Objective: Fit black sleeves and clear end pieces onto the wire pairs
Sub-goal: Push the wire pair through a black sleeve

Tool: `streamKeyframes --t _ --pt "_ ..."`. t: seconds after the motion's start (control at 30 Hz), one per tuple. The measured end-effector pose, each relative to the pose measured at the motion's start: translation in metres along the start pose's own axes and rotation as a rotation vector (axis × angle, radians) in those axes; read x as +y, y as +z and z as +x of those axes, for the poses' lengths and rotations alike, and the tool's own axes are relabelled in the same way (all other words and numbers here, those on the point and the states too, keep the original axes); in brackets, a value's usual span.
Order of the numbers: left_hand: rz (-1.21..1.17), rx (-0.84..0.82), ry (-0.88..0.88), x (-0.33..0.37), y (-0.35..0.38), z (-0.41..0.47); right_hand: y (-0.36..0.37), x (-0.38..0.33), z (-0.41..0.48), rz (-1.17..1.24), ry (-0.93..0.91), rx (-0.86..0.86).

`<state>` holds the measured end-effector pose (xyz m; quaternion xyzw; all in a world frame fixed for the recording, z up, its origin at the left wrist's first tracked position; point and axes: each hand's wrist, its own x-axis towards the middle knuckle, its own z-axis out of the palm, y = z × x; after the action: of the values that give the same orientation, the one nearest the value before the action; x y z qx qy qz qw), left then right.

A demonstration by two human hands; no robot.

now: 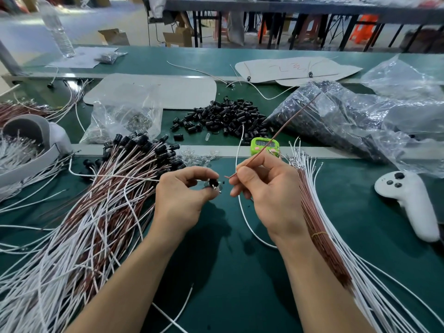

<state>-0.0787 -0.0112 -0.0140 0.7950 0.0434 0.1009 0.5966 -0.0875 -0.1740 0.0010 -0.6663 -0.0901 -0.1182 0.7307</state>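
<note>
The left hand's thumb and forefinger were curled in, pinching a black sleeve with a clear piece at its end. The right hand pinched a red wire near its lower tip, which pointed at the sleeve and stopped just short of it. The rest of the wire slanted up and away to the right. A white wire passed behind the right fingers and looped below on the green mat; whether it was gripped could not be told. A heap of sleeved wires lay left of the hands, and a banded bundle of bare wires lay right. Beyond were a green timer, loose sleeves, scattered clear pieces and plastic bags. A white controller lay at far right.
</note>
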Motion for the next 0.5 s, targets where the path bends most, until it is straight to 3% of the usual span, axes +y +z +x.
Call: streamKeyframes --t 0.5 --pt "-0.185 -0.115 0.000 -0.0020 0.0021 0.0017 -0.0002 -0.0022 -0.0028 -0.013 0.021 -0.048"
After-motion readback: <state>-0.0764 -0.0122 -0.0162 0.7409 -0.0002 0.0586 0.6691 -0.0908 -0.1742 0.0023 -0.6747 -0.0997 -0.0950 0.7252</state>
